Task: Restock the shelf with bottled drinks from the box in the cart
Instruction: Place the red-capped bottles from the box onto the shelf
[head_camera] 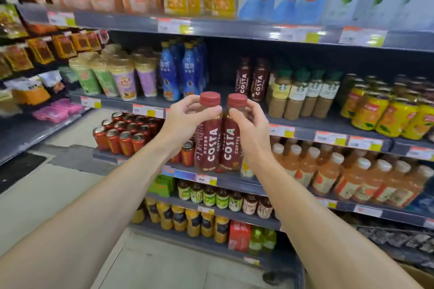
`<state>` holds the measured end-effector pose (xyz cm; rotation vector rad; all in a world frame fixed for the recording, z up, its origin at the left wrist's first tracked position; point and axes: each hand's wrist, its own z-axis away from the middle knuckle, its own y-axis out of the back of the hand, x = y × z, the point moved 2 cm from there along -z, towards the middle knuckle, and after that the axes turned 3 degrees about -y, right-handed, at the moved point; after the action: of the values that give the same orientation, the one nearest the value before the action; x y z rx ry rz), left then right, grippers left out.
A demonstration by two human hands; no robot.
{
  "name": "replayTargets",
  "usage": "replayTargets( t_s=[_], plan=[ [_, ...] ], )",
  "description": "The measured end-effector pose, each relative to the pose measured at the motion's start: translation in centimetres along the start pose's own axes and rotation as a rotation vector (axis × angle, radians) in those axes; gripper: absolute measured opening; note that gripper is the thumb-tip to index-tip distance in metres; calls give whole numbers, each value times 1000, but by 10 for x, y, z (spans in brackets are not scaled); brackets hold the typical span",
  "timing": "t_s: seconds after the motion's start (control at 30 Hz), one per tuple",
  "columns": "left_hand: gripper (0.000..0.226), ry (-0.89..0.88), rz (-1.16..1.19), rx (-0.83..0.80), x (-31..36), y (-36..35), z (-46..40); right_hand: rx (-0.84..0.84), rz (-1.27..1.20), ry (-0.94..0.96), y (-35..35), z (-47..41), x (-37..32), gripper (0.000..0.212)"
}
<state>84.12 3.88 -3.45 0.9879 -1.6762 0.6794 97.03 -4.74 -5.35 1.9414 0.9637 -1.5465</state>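
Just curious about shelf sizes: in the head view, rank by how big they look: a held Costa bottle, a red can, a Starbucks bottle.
1. Held Costa bottle, but it is nearest the camera.
2. Starbucks bottle.
3. Red can.
The last two stand at different depths, so their order is unsure.

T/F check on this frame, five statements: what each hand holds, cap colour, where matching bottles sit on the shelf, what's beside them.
1. Each hand grips one dark-red Costa coffee bottle: left hand the left bottle, right hand the right bottle. True.
2. The held bottles have green caps. False: both caps are red.
3. Matching Costa bottles already stand on the grey metal shelf behind the hands. True.
4. Blue bottles stand directly right of those shelved Costa bottles. False: green-capped Starbucks bottles do; the blue bottles stand to the left, across a gap.
5. The held bottles lie horizontal. False: they are roughly upright.
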Motion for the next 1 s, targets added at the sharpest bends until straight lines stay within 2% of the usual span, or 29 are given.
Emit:
replayTargets(
  t_s=[0.23,0.57,0.8,1.0],
  plan=[
    [22,-123,-122,-9,-11,8,-89,45,-40,92,-26,-95,8,24],
    [15,-190,-160,-49,-28,-13,-224,140,-32,138,-29,-225,16,36],
    [13,-109,-92,-59,-67,-20,-267,164,-16,62,-29,-261,46,39],
    [15,-53,-35,-153,-93,-28,-274,241,51,34,-25,-264,76,35]
  ],
)
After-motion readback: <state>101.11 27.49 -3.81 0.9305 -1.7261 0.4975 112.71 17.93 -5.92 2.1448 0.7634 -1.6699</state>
